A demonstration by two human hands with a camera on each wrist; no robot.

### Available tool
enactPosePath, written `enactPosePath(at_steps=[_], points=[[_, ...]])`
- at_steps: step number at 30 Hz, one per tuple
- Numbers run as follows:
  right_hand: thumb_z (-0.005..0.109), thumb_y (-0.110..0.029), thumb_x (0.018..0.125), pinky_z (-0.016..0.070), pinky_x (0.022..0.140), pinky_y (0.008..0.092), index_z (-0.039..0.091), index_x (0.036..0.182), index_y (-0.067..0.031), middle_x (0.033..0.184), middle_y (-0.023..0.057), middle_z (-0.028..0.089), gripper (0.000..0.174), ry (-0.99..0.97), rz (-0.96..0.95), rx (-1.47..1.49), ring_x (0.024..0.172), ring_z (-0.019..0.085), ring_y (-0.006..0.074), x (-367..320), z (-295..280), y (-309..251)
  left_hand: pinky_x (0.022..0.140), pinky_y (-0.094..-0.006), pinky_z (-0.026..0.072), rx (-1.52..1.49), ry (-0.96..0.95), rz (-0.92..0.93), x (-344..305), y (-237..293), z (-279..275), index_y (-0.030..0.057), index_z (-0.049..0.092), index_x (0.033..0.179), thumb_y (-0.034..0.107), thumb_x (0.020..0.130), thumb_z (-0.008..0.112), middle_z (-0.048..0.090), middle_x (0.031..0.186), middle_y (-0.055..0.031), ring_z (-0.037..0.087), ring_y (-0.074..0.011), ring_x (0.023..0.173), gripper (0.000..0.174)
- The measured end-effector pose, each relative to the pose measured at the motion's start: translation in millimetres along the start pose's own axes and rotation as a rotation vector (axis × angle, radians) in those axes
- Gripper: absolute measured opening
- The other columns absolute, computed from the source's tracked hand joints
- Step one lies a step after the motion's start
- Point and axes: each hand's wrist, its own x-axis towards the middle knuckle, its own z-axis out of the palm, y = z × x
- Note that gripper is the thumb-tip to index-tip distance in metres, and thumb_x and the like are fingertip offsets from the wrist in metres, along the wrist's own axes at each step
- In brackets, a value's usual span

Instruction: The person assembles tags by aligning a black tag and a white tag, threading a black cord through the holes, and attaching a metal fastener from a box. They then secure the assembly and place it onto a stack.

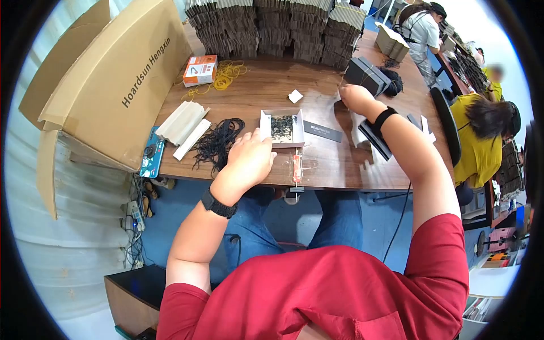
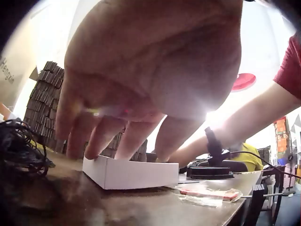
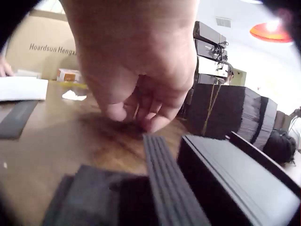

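Note:
My left hand (image 1: 249, 156) is at the left side of a small white box (image 1: 298, 129), which holds small black and pale pieces. In the left wrist view its fingers (image 2: 101, 136) point down at the rim of the box (image 2: 136, 175), with no curled grip visible. A black printed card (image 1: 322, 131) lies right of the box. My right hand (image 1: 360, 100) is over the table beside a banded dark stack (image 1: 365, 76). Its fingers hang loosely curled in the right wrist view, with nothing visible between them. Black strips (image 3: 174, 188) lie nearer that camera.
Black cords (image 1: 218, 141) and pale folded card (image 1: 182, 122) lie at the left, near a large carton (image 1: 122, 85). Behind are an orange-white box (image 1: 200, 71), yellow bands (image 1: 228, 73) and tall stacks (image 1: 277, 31). Other people sit or stand at the right.

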Motion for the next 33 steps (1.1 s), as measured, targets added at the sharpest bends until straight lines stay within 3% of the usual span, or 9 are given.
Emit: enactPosePath(at_steps=[5, 8, 12, 15, 19, 23, 27, 29, 33], points=[[0.061, -0.011, 0.072, 0.0492, 0.069, 0.0414, 0.062, 0.077, -0.0048, 0.082, 0.0146, 0.064, 0.008, 0.048, -0.006, 0.411, 0.08, 0.061, 0.0345, 27.6, -29.9, -30.3, 0.086, -0.0433, 0.0469, 0.036, -0.055, 0.09, 4.8, 4.6, -10.8, -0.001, 0.058, 0.106, 0.022, 0.084, 0.059, 0.056, 0.114, -0.0197, 0.057, -0.0351, 0.101, 0.032], [0.061, -0.01, 0.073, 0.0493, 0.073, 0.0418, 0.064, 0.079, -0.005, 0.081, 0.0148, 0.065, 0.008, 0.036, -0.105, 0.246, 0.081, 0.061, 0.0348, 37.1, -17.6, -39.8, 0.083, -0.0427, 0.0487, 0.069, -0.109, 0.125, 12.6, 2.6, -20.3, 0.0008, 0.059, 0.103, 0.023, 0.084, 0.06, 0.059, 0.11, -0.0188, 0.06, -0.0352, 0.097, 0.03], [0.061, -0.012, 0.076, 0.0494, 0.075, 0.0422, 0.066, 0.083, -0.0052, 0.084, 0.0147, 0.066, 0.011, -0.059, -0.166, 0.148, 0.084, 0.062, 0.0349, 49.2, -12.1, -36.0, 0.071, -0.0463, 0.0508, 0.086, -0.282, 0.118, 38.1, 1.6, -55.4, 0.004, 0.06, 0.095, 0.024, 0.083, 0.059, 0.065, 0.084, -0.0161, 0.063, -0.0352, 0.081, 0.023], [0.061, -0.016, 0.075, 0.0503, 0.075, 0.0422, 0.068, 0.085, -0.0058, 0.086, 0.0149, 0.067, 0.015, -0.099, -0.174, 0.075, 0.085, 0.063, 0.0343, 55.0, -17.4, -42.1, 0.075, -0.0453, 0.0504, 0.153, -0.393, 0.103, 95.3, -19.8, -61.6, 0.0079, 0.065, 0.097, 0.024, 0.082, 0.06, 0.066, 0.09, -0.0161, 0.063, -0.035, 0.09, 0.023], [0.064, -0.021, 0.068, 0.0526, 0.072, 0.0412, 0.07, 0.079, -0.0071, 0.085, 0.0159, 0.068, 0.019, -0.263, -0.092, -0.019, 0.082, 0.065, 0.0334, 56.3, -26.1, -54.9, 0.076, -0.0426, 0.0503, 0.197, -0.25, 0.217, 180.8, -51.3, -44.1, 0.0079, 0.068, 0.09, 0.017, 0.077, 0.063, 0.067, 0.089, -0.015, 0.063, -0.0321, 0.092, 0.017], [0.066, -0.018, 0.068, 0.0533, 0.068, 0.0368, 0.069, 0.079, -0.0041, 0.076, 0.015, 0.067, 0.018, -0.013, 0.031, 0.474, 0.074, 0.066, 0.0307, 52.1, -50.5, -79.9, 0.078, -0.0408, 0.052, 0.429, -0.197, 0.356, 246.7, -75.4, 0.5, 0.0087, 0.068, 0.092, 0.011, 0.077, 0.059, 0.066, 0.096, -0.0133, 0.063, -0.0317, 0.095, 0.017], [0.065, -0.009, 0.076, 0.0529, 0.057, 0.0307, 0.069, 0.083, -0.0011, 0.072, 0.0116, 0.068, 0.011, -0.193, 0.032, 0.849, 0.055, 0.065, 0.0176, 29.4, -63.8, -119.0, 0.078, -0.0407, 0.0537, 0.419, -0.237, 0.371, 268.7, -68.4, 20.5, 0.0025, 0.07, 0.093, 0.006, 0.079, 0.056, 0.068, 0.097, -0.0164, 0.065, -0.0326, 0.093, 0.02], [0.065, -0.007, 0.076, 0.0524, 0.054, 0.031, 0.07, 0.084, -0.0015, 0.071, 0.011, 0.068, 0.011, -0.144, 0.048, 0.881, 0.055, 0.065, 0.0172, 27.4, -58.5, -110.6, 0.078, -0.0409, 0.0535, 0.402, -0.277, 0.384, 272.2, -67.1, 27.2, 0.0024, 0.07, 0.093, 0.005, 0.079, 0.056, 0.068, 0.097, -0.0165, 0.065, -0.0328, 0.093, 0.02], [0.067, -0.014, 0.075, 0.0541, 0.062, 0.0371, 0.071, 0.083, -0.003, 0.075, 0.0155, 0.067, 0.014, 0.104, 0.423, 0.737, 0.062, 0.066, 0.0218, 68.3, -19.0, -22.9, 0.079, -0.0408, 0.0534, 0.439, -0.316, 0.41, 271.8, -62.8, 33.9, 0.0035, 0.07, 0.094, 0.004, 0.079, 0.056, 0.068, 0.099, -0.0159, 0.065, -0.0322, 0.094, 0.021]])
